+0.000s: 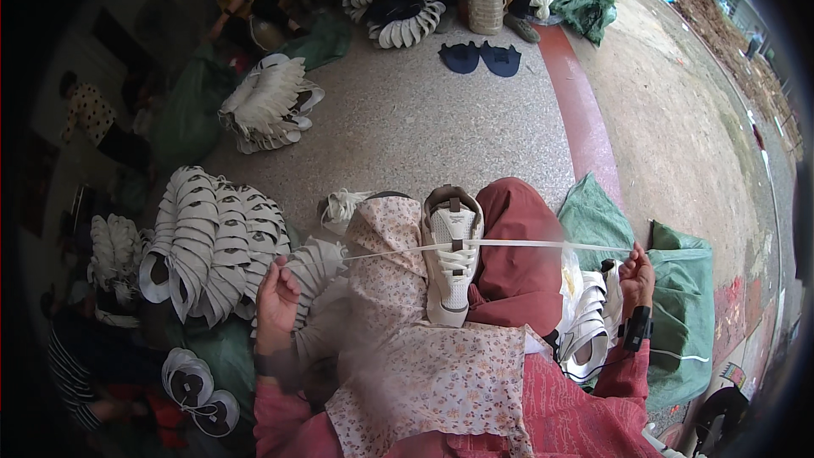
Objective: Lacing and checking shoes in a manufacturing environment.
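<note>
While both hands pull outward, a white lace (509, 244) runs taut between them, passing thru the top eyelets of a white sneaker upper (452, 263) that sits on the lap, w/ a floral cloth (398, 348) under & beside it, roughly midway between the two hands. Left hand (276, 301) is clenched on one lace end, out to the upper's left; right hand (636, 276) is pinched on the other end, well out to the right, w/ a black band at the wrist. Just inside the right hand lies a pile of more white uppers (585, 322) on a green sack (678, 305); beyond the left hand sit fanned stacks of uppers (212, 246) on the floor. Risks, as I judge: uneven pull could leave one lace end short, or yank it out of an eyelet; too much tension may tip the upper off the knee, since nothing but the lace steadies it; a slipping grip on the thin lace would drop the tension.
</note>
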Available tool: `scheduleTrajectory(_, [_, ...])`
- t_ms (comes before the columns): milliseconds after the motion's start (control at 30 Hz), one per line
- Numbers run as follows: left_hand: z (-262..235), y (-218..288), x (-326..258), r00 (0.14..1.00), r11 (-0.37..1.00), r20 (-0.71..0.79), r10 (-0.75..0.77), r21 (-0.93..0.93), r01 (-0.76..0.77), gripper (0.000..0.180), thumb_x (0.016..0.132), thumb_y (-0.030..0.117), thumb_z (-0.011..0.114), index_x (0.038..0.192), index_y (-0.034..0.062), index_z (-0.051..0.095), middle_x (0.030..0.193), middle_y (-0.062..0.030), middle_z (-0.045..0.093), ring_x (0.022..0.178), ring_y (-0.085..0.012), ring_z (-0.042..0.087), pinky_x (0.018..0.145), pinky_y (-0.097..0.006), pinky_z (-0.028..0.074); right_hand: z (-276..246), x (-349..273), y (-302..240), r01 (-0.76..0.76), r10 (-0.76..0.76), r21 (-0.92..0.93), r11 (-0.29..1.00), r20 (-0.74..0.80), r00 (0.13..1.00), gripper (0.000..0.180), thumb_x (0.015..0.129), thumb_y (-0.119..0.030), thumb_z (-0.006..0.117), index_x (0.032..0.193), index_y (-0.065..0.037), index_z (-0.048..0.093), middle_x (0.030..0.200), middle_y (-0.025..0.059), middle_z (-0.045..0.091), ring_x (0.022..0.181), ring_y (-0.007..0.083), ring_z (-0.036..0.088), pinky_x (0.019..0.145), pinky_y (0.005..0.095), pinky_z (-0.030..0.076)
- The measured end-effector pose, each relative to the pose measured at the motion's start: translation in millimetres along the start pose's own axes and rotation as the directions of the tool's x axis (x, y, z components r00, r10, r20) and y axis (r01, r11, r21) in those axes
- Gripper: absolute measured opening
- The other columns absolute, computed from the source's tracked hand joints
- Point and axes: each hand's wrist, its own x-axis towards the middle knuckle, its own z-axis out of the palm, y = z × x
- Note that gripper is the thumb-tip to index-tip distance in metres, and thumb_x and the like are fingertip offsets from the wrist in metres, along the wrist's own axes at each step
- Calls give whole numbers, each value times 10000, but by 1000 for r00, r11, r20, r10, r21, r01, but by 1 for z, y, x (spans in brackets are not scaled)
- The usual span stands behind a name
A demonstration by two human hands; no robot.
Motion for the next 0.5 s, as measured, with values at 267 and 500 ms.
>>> scheduleTrajectory(267, [13, 13, 0, 989, 709, -68, -129, 691, 140, 333, 1013, 298, 538, 1086, -19, 607, 750, -24, 623, 604, -134, 598, 546, -280, 490, -16, 10, 19, 117, -122, -36, 993, -224, 967, 197, 955, -240, 650, 1084, -91, 641, 995, 34, 687, 812, 146, 645, 730, 245, 517])
scheduleTrajectory(500, [89, 14, 20, 987, -262, 146, 66, 957, -124, 272, 928, 273, 618, 905, 7, 669, 742, -115, 666, 653, -257, 656, 647, -356, 506, 46, -8, 14, 87, -80, -81, 993, 89, 993, 117, 963, -175, 637, 1014, -69, 645, 716, -36, 589, 524, 25, 433, 456, 207, 322])
